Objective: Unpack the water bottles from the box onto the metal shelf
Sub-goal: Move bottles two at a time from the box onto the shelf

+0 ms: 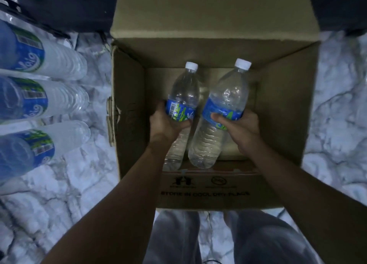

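Water bottles, one in each of my hands, are inside the open cardboard box point(288, 105). My left hand point(168, 123) is wrapped round the blue label of the left bottle point(184, 89), whose white cap points away from me beyond the fingers. My right hand point(242, 127) grasps the right bottle point(228, 93) at its label the same way, just beside the other; I cannot tell whether the two touch. Both bases lie back toward my wrists. Well out to the left of my left hand, outside the box, three more bottles point(49, 59) line up over the marbled floor point(79, 184).
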`<state>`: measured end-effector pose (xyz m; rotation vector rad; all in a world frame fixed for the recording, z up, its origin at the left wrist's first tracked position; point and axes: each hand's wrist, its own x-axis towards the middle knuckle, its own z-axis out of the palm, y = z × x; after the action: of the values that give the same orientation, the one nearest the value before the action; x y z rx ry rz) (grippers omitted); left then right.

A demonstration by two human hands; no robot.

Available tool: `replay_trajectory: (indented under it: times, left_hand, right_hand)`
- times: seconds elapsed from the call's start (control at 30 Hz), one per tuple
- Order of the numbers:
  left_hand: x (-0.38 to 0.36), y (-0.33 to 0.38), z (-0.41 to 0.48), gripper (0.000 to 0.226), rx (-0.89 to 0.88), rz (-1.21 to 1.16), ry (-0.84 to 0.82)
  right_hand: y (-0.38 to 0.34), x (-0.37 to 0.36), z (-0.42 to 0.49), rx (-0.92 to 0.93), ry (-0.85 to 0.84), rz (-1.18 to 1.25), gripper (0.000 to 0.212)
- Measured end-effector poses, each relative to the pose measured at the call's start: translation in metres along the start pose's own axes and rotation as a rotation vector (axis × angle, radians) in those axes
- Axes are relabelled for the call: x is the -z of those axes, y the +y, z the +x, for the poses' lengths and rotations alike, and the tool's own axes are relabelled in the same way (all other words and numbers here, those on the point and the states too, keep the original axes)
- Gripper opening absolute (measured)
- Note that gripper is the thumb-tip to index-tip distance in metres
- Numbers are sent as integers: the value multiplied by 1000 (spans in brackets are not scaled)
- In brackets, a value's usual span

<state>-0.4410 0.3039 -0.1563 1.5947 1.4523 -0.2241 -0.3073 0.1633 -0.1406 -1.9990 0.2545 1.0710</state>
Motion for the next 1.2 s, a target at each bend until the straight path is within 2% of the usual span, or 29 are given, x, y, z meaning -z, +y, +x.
replay_trajectory:
  times: [0.1,0.23,0.47,0.8,1.1,1.2]
  left_hand:
    - [5,8,-20,68,-19,-45,48]
    - [23,31,-61,54,-58,-156,55]
    - [86,91,-163,57,-211,-313,95]
    - [212,197,-301,60,-385,-497,98]
    - [322,282,-416,76,-539,-645,131]
    - [356,307,-452,71,-638,-669,125]
  right_hand:
    - [-9,13,-14,63,-16,-6,35]
    - [-27,32,-46,147,-18,-20,41]
    - [-87,73,-146,267,41,-2,57]
    - [-215,128,-309,466,94,6,46]
    - [-315,165,-450,646,74,35,53]
    - [-351,180,-494,720,55,62,51]
